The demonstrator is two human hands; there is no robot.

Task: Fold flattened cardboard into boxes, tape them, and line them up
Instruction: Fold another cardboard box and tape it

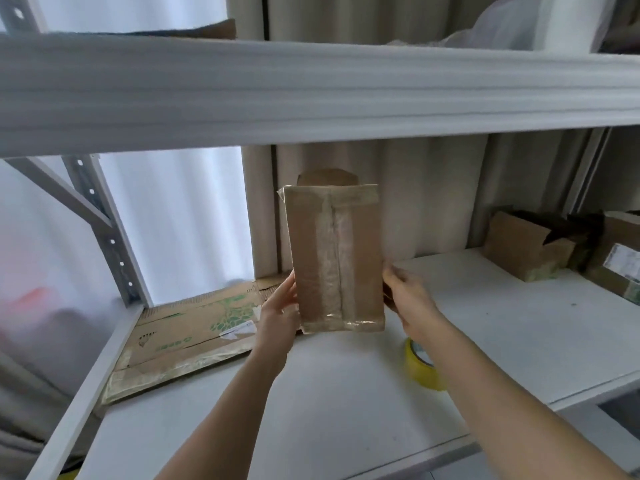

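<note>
I hold a small brown cardboard box (334, 258) upright above the white shelf (346, 393), its taped face toward me, with clear tape down the middle seam and along both ends. A flap sticks up behind its top edge. My left hand (278, 317) grips the box's lower left side. My right hand (410, 299) grips its lower right side, fingers curled behind it. A yellow tape roll (420, 367) lies on the shelf just under my right forearm. Flattened cardboard with green print (187, 337) lies on the shelf to the left.
Two folded cardboard boxes (530, 245) (620, 258) stand at the back right of the shelf. A thick white shelf beam (311, 91) crosses overhead. A grey perforated upright (104, 230) stands at the left. Beige curtains hang behind.
</note>
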